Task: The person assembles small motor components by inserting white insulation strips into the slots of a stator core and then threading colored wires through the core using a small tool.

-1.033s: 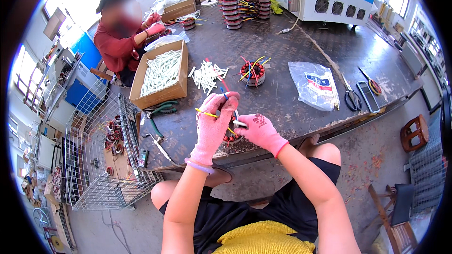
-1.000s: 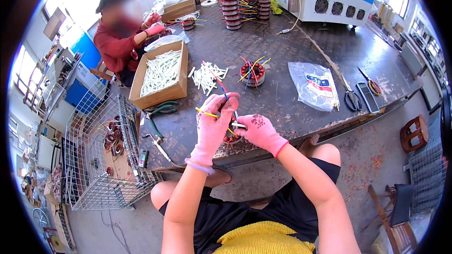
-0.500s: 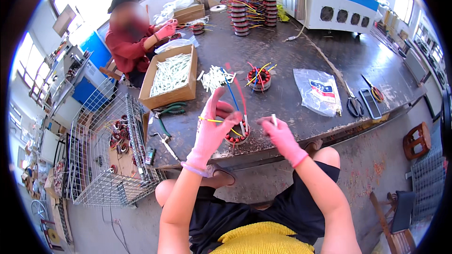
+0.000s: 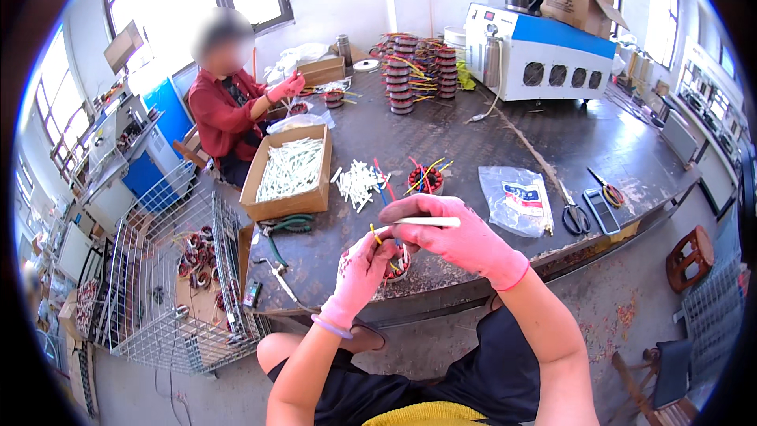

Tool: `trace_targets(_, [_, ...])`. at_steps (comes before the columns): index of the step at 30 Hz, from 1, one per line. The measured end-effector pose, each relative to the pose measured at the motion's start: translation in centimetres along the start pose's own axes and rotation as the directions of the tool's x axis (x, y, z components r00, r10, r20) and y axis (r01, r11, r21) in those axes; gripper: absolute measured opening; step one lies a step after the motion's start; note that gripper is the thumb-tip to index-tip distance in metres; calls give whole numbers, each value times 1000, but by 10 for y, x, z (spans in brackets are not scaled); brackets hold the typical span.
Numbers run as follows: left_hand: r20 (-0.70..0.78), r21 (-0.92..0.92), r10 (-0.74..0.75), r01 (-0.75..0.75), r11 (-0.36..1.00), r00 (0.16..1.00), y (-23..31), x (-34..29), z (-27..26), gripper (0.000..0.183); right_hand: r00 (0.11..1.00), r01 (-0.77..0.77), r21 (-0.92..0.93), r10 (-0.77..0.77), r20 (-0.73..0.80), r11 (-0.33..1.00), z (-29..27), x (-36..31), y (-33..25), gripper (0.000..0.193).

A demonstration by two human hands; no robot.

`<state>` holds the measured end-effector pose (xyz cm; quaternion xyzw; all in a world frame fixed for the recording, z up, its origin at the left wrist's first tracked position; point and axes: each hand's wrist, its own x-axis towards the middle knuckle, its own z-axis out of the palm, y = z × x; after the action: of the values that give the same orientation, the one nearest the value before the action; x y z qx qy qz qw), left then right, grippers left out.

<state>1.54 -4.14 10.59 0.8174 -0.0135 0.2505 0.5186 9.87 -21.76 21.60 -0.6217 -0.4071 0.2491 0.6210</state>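
Both my hands wear pink gloves and meet above a small round wire-wound coil at the table's near edge. My left hand pinches a yellow wire of that coil. In my right hand is a thin white sleeve tube, held level by thumb and fingers next to the wire's end. Whether the tube touches the wire I cannot tell. My hands partly hide the coil. Just beyond stands a second coil with red, blue and yellow wires. Loose white tubes lie to its left.
A cardboard box of white tubes, green-handled pliers, a plastic bag, scissors and a phone lie around. Stacked coils and a blue-white machine stand behind. A co-worker sits far left; a wire cage stands left.
My right hand has moved left with the white tube, up to my left hand. The left fingers have closed in on the yellow wire. The whole view has tilted upward.
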Motion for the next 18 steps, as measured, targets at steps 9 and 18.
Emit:
trace_targets(9, [18,107,114,-115,988,993,7,0,2,22,988,133,-284,-149,-36,950,1,19,1,17])
trace_targets(18, [11,160,116,-116,980,993,-5,0,1,18,989,125,-308,-141,-32,943,8,19,-1,15])
